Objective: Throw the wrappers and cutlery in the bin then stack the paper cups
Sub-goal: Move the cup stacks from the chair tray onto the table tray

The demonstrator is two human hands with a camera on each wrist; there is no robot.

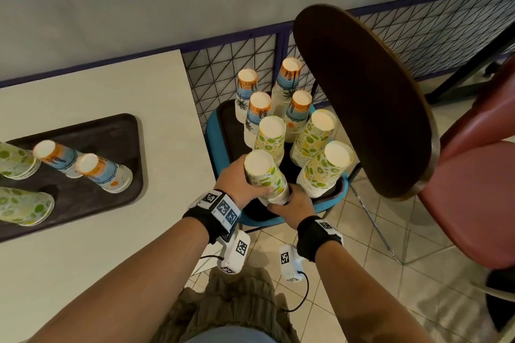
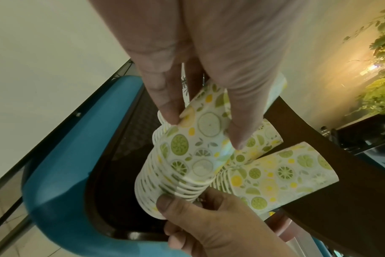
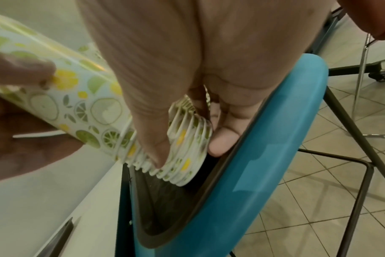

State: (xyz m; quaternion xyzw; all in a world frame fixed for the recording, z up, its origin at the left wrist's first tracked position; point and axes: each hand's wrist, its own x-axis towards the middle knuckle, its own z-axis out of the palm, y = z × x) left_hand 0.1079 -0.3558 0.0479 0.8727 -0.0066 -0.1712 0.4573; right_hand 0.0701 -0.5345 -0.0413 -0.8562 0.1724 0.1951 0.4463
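An upside-down stack of lemon-and-lime print paper cups (image 1: pixel 264 175) (image 2: pixel 185 156) (image 3: pixel 94 111) hangs just above a dark tray (image 1: pixel 231 131) on a blue chair seat (image 1: pixel 214 147). My left hand (image 1: pixel 242 184) (image 2: pixel 200 121) grips the stack's upper part. My right hand (image 1: pixel 289 200) (image 3: pixel 187 139) holds its wide lower rims. Three more citrus stacks (image 1: pixel 320 170) and several orange-and-blue beach-print stacks (image 1: pixel 257 117) stand upside down on the same tray.
A white table (image 1: pixel 83 245) at left carries another dark tray (image 1: pixel 111 133) with two beach-print stacks (image 1: pixel 103 172) and citrus stacks (image 1: pixel 19 203). A dark chair back (image 1: pixel 362 97) leans over the cups. A red seat (image 1: pixel 473 189) is at right, above tiled floor (image 1: pixel 390 301).
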